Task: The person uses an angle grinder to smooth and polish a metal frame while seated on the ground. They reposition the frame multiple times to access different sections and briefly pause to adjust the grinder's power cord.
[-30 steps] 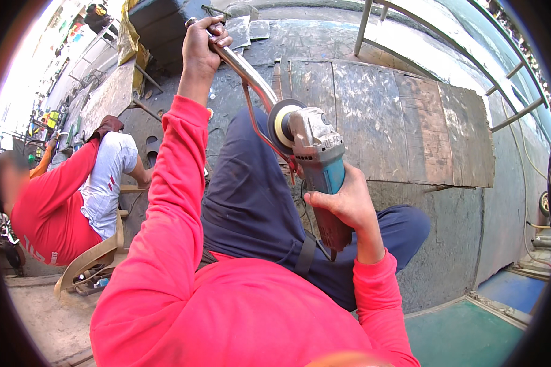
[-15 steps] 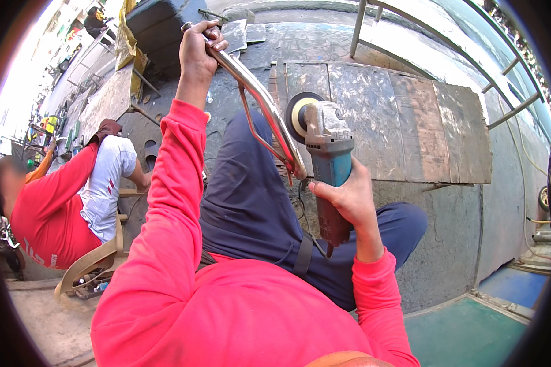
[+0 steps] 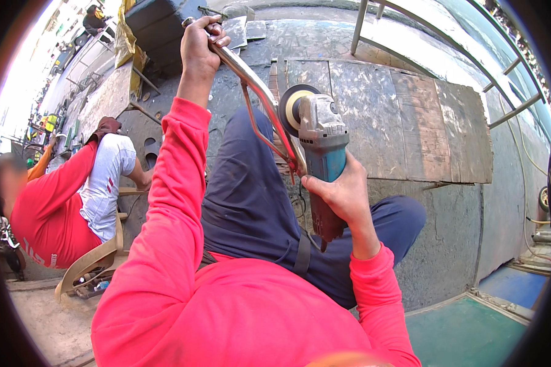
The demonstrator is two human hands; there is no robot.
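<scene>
Silver pipe (image 3: 258, 86), clamped near its far end in our left hand (image 3: 201, 46), lies left of the grinder (image 3: 326, 142), its long axis slanting past the disc (image 3: 296, 110) (contact: we cannot tell), while our right hand (image 3: 347, 191), wrapped round the grinder, is nearer the pipe's lower end.

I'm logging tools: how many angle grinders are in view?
1: the angle grinder in the right hand, its disc beside the metal tube. Others may be hidden in the clutter at far left.

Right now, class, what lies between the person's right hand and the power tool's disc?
The head view shows the teal housing and grey casing between the right hand and the disc.
</scene>
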